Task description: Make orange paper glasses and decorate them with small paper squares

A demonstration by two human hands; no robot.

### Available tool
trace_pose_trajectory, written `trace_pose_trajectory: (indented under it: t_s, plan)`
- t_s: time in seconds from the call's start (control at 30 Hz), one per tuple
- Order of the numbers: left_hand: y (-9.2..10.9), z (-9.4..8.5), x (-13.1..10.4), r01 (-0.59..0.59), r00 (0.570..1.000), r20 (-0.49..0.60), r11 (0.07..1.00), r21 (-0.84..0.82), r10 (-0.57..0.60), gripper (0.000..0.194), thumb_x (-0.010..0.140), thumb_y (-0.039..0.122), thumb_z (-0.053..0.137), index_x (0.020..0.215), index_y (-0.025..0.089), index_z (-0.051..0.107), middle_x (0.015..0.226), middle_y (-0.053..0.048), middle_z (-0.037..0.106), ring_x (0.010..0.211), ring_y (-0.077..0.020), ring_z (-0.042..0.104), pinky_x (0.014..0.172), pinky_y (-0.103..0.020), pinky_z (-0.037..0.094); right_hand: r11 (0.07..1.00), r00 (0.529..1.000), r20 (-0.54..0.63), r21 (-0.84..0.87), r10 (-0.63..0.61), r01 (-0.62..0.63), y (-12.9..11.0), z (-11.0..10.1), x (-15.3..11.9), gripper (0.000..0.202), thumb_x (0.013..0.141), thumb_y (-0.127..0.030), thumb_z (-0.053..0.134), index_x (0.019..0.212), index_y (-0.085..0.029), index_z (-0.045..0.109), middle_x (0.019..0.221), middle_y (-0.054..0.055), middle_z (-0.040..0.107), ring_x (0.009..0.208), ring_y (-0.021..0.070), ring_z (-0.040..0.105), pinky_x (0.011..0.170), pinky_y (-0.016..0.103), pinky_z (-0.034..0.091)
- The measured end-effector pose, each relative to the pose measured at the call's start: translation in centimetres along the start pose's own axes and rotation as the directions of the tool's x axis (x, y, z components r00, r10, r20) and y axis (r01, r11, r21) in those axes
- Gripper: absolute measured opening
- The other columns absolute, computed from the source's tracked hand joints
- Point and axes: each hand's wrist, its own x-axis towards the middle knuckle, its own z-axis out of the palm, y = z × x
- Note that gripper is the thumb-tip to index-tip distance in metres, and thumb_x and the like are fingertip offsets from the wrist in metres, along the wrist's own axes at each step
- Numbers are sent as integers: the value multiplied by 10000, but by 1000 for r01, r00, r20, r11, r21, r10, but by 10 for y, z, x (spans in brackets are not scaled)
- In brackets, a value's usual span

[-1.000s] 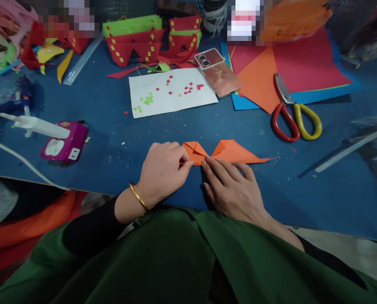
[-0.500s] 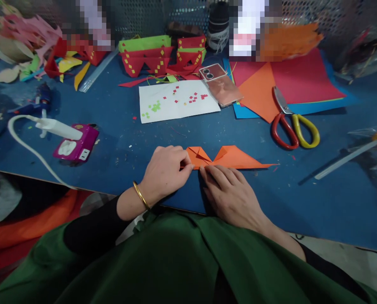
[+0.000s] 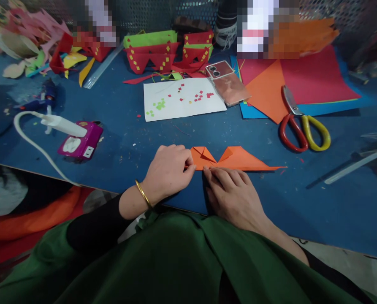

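A folded orange paper (image 3: 245, 158) with a notch in its top edge lies flat near the table's front edge. Its right end tapers to a thin point. My left hand (image 3: 169, 169), with a gold bangle at the wrist, pinches the paper's left end between thumb and bent fingers, hiding that end. Along the lower edge, right of the left hand, my right hand (image 3: 235, 194) rests with fingers stretched out, the tips touching the paper just below the notch.
Scissors (image 3: 292, 131) lie at right beside coloured sheets (image 3: 318, 80). Behind the orange paper are a white sheet (image 3: 163, 90) with small cut squares, a phone (image 3: 235, 93) and decorated red paper masks (image 3: 150, 57). A purple socket block (image 3: 88, 139) and glue gun (image 3: 45, 95) stand left.
The whole view has shifted slightly, so things sit a little further right. Both hands keep nearly the same place on the orange paper.
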Motion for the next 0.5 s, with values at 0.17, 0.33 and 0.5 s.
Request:
trace_pose_trajectory:
  t_s: [0.17,0.33,0.5]
  plan:
    - [-1,2,-3,36,999,-13,999,-30,-36,201,852,223,667,680,197,566,737,-5,625,747,-197,554,728,-365,353,1000,997,70,-7,10,-10,-3,-5,1,425,1015,-282,455,1384,-100,564,1180,127,663,1051,248,550,878,397,401]
    - [-9,0,-12,47,996,-66,995,-93,-54,201,843,195,641,660,195,557,720,7,620,727,-172,547,712,-344,355,999,996,81,-49,26,-22,-6,-3,1,422,1021,-295,442,1386,-117,556,1178,131,660,1051,251,545,900,408,389]
    - [-10,-2,-10,50,998,-22,998,-50,-51,186,836,189,609,664,198,539,723,-2,606,721,-178,533,695,-347,349,998,996,78,-52,30,-26,-6,-2,1,405,1015,-296,453,1364,-126,569,1181,135,657,1037,250,549,891,404,392]
